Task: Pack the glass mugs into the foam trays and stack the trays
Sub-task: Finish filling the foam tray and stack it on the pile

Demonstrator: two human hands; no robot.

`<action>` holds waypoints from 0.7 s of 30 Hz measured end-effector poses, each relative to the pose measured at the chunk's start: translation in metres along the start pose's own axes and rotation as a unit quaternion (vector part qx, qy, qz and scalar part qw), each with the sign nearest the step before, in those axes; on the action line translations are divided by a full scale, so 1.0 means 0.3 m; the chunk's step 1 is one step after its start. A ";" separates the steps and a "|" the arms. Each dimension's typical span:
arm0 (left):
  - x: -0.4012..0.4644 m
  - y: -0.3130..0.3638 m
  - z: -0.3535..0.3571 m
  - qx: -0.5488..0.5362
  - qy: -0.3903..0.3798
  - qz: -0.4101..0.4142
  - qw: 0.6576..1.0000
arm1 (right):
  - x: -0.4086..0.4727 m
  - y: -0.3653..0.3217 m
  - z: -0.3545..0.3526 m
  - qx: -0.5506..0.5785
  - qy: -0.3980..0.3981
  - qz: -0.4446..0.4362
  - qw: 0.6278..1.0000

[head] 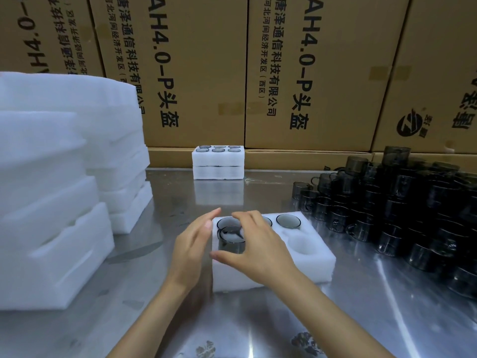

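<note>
We are gripping a smoky dark glass mug [231, 240] with our right hand [258, 250] over the white six-pocket foam tray [317, 257], while our left hand [192, 244], fingers straight, is steadying the mug's left side.

Right hand [254, 250] gripping mug [230, 240] over foam tray [316, 263]

two bare hands, left hand [192, 244] and right hand [260, 248], forearms unsleeved, no gloves.
</note>
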State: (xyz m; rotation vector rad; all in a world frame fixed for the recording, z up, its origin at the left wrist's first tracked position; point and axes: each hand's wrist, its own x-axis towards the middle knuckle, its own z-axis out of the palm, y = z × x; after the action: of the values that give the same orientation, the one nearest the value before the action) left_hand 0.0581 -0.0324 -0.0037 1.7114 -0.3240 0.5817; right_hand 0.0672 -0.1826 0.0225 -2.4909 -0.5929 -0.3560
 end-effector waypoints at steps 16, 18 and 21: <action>-0.082 -0.023 -0.093 0.367 -0.218 0.093 0.900 | -0.090 0.087 0.026 -0.138 -0.087 -0.106 0.981; -0.089 -0.027 -0.089 0.370 -0.218 0.096 0.898 | -0.092 0.086 0.028 -0.149 -0.079 -0.108 0.980; -0.099 -0.044 -0.084 0.377 -0.213 0.095 0.897 | -0.097 0.082 0.023 -0.145 -0.085 -0.113 0.979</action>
State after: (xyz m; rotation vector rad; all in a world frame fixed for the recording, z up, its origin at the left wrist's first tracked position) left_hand 0.0351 -0.0078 -0.0273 2.5914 -0.6397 0.4966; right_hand 0.0546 -0.2071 -0.0048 -2.7583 -0.9594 -0.3360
